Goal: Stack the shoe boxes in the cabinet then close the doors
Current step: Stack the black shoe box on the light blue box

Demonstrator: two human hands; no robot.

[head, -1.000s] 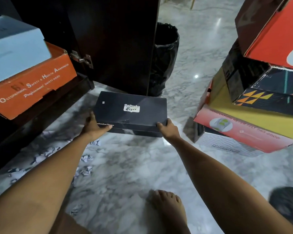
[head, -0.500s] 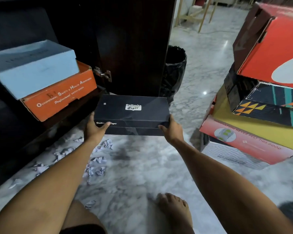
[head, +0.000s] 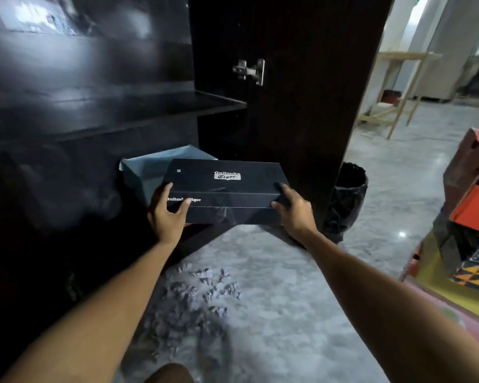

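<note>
I hold a black shoe box point(head: 224, 192) with a white logo on its lid, lifted in front of the open dark cabinet point(head: 89, 111). My left hand point(head: 168, 212) grips its left end, thumb across the front side. My right hand point(head: 293, 207) grips its right end. Just behind the black box, a light blue shoe box point(head: 147, 168) sits inside the cabinet; the black box hides much of it. The cabinet's right door point(head: 302, 100) stands open, with a metal hinge point(head: 250, 70) on it.
An empty cabinet shelf point(head: 177, 106) runs above the blue box. A black bin point(head: 347, 200) stands behind the open door. At the right edge a stack of boxes holds a red one point(head: 473, 178) on top. Paper scraps point(head: 197, 294) litter the marble floor.
Both hands have raised the black box and carried it toward the cabinet opening, up against the blue box. The view has swung up and left, so the orange box no longer shows.
</note>
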